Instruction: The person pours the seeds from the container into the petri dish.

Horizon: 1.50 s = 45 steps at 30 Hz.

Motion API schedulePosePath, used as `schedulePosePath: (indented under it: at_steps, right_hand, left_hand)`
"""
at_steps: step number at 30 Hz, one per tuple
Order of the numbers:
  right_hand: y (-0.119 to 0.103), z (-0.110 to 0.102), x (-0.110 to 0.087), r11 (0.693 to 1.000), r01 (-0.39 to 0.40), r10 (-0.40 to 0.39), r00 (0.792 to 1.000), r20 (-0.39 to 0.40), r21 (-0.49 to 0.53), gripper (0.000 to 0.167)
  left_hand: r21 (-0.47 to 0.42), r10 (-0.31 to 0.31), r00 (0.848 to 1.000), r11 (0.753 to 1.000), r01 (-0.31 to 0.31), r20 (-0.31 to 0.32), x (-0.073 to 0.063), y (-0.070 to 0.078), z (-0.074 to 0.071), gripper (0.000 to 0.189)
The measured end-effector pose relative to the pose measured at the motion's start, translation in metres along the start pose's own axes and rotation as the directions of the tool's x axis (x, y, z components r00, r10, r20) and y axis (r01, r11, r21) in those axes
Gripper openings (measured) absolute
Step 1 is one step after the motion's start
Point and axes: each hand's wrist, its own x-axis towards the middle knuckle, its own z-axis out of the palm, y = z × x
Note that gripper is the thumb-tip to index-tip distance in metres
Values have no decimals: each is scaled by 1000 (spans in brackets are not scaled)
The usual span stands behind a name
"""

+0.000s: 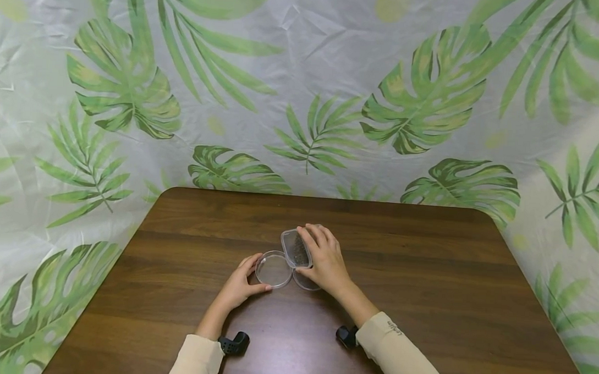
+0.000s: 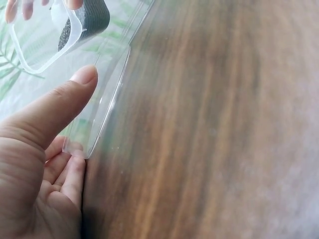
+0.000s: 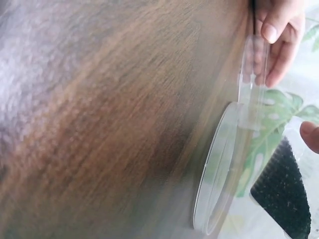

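The container [image 1: 290, 243] of dark grains [image 1: 301, 254] is gripped by the right hand [image 1: 326, 260], tilted above the table [image 1: 434, 296]. On it, the round dish [image 1: 274, 270] is clasped by the left hand [image 1: 236, 286]; no grains are seen inside, so pouring seems not begun.

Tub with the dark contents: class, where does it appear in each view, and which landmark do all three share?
Head: tub just below the picture's centre, tilted in the right hand.
Left wrist: tub at upper left, cut off by the top edge.
Right wrist: tub at lower right, near the edge.
Shared landmark: left hand, low centre-left in head, lower left in left wrist, top right in right wrist.
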Motion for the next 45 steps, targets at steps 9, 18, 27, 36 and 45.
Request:
schedulePosePath:
  at_steps: [9,18,27,36,45]
  right_hand:
    - [-2,0,2,999,42,-42,999,10,-30,103]
    - [-2,1,2,996,61,-60,998,19,-58,103]
    - [-3,3,3,990,103,-102,995,16,-92,103]
    - [-4,4,3,987,124,-123,992,19,-106,103]
    - [-5,5,5,983,141,-138,990,29,-121,102]
  left_hand:
    - [5,-1,1000,1000,1,1,-1,2,0,83]
    - [-9,6,1000,1000,-6,3,-3,10,-1,81]
    - [-14,19,999,1000,-18,26,-10,38,-5,76]
    - [-8,19,999,1000,-19,26,-10,38,-6,76]
    - [-3,14,999,1000,-14,33,-9,38,-6,77]
